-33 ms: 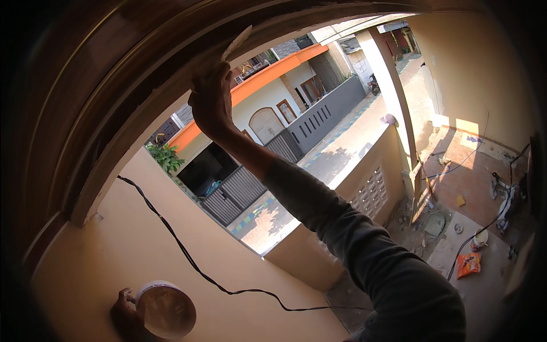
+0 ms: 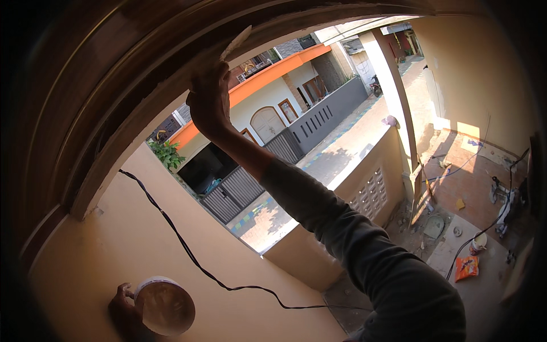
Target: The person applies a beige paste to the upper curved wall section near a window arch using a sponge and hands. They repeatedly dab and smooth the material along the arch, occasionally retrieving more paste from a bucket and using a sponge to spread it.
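Observation:
My right hand (image 2: 209, 98), on the raised sleeved arm, is closed at the edge of the dark wooden frame (image 2: 80, 114) overhead. A pale, slim tool (image 2: 237, 43) sticks up from its fingers along the frame's underside; its exact kind is hard to tell. At the lower left, my left hand (image 2: 124, 310) grips a round tub (image 2: 165, 306) with a pale rim and a smeared brown inside, held in front of the cream wall (image 2: 102, 256).
A black cable (image 2: 188, 251) droops along the wall. Beyond a low wall (image 2: 302, 256) lie a street and orange-trimmed house. A post (image 2: 390, 80) stands right of centre. On the floor below are a board (image 2: 444, 245), an orange packet (image 2: 466, 266), a bucket (image 2: 478, 244), rubble and cables.

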Demonstrator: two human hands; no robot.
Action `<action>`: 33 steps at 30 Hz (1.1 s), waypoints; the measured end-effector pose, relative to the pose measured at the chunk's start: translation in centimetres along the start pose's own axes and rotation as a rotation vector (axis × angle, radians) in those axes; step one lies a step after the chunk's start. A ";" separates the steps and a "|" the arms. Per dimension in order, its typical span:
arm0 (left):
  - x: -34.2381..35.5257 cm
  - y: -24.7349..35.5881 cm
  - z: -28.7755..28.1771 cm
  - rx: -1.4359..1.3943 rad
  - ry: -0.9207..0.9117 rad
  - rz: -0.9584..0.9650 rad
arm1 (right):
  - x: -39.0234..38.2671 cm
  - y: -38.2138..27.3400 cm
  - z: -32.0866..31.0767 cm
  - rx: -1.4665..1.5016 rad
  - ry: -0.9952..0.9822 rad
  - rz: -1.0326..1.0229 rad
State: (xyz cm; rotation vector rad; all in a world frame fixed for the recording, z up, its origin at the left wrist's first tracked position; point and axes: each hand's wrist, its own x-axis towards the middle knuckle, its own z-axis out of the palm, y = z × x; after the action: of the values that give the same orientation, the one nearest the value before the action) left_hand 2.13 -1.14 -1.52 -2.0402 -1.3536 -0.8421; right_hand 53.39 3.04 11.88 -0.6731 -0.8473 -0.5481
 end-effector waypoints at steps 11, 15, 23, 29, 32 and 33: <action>0.7 0.7 -0.7 0.084 -0.088 -0.006 | -11.9 -11.4 10.3 0.364 -0.163 0.281; 1.4 0.7 -0.1 0.062 -0.070 0.041 | -18.7 -12.0 7.3 0.462 -0.346 0.101; -1.3 -2.1 -0.4 0.099 -0.065 -0.041 | -31.3 -4.7 -21.0 0.649 -0.644 0.927; -2.4 -0.7 5.6 -0.593 -0.140 -0.127 | -40.9 -1.1 -48.2 -0.130 -0.367 1.130; -8.3 2.0 8.9 -0.922 -0.188 -0.262 | -43.4 -1.9 -59.3 -0.310 -0.381 1.282; -10.0 3.0 9.7 -1.028 -0.199 -0.299 | -43.4 -3.1 -61.5 -0.311 -0.350 1.383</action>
State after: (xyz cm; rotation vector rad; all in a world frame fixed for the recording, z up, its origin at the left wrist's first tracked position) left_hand 3.93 -0.99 -15.65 -2.7406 -1.5219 -1.7799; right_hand 57.59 -36.19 -52.29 -1.4559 -0.4321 0.7246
